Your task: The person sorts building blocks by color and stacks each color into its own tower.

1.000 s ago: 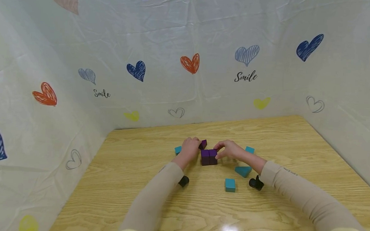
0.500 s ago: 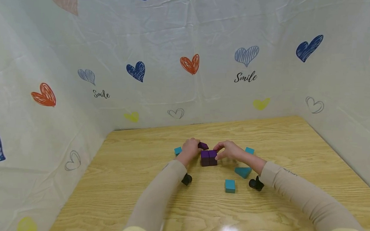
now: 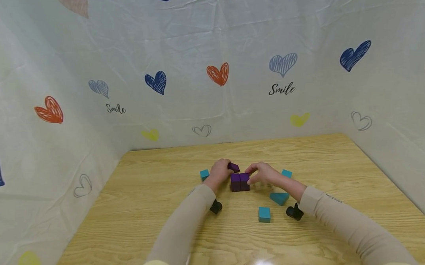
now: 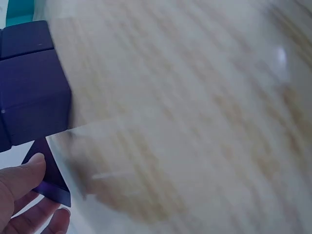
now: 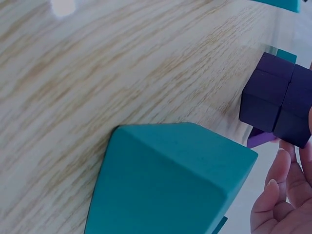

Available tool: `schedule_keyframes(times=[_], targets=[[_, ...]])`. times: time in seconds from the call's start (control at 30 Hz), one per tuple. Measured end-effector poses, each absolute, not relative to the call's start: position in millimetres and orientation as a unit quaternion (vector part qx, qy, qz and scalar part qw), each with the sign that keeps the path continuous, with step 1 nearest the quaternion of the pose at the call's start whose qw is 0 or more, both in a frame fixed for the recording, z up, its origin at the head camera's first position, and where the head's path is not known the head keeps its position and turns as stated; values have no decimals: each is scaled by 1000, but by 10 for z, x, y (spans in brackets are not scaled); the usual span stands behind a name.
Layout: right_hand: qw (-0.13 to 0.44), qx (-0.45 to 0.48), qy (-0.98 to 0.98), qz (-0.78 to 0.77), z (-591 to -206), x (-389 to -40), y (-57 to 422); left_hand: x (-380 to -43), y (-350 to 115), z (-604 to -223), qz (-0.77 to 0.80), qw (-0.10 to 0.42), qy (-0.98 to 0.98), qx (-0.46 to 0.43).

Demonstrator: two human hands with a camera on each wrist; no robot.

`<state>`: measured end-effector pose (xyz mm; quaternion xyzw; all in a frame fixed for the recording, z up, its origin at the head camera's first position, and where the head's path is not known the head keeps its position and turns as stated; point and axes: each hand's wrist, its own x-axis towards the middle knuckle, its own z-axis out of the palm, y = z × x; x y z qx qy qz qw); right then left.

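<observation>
My left hand pinches a purple triangular block between thumb and fingers, just behind a group of purple cubes. The cubes stand side by side and stacked in a compact block near the table's middle. At their right side is my right hand, its thumb and index finger curved around the edge of the right cubes. In the right wrist view, fingers lie right at the dark cubes, and the thumb is mostly cut off by the frame. The triangular block is partly hidden behind the cubes there.
A teal wedge lies right of the cubes, with a teal block nearer the front. Other teal blocks sit behind the right wrist and beside the left hand. A heart-printed sheet surrounds the wooden table.
My left hand has shifted slightly right and nearer, turning the purple triangular block so that it lies lower behind the cubes. The right hand and the cubes have stayed put.
</observation>
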<state>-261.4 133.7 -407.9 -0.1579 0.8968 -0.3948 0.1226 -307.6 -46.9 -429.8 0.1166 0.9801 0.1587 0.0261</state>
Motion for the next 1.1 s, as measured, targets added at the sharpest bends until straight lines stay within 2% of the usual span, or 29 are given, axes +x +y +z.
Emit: schedule_keyframes(times=[0.33, 0.63, 1.1], targets=[[126, -163, 893, -400, -4115, -2631, 1336, -3055, -542, -4089, 166, 9, 978, 129], [141, -162, 891, -400, -4103, -2655, 1338, -2969, -573, -3914, 189, 45, 969, 150], [150, -159, 885, -412, -4104, -2642, 1370, -2804, -593, -3734, 213, 60, 955, 198]])
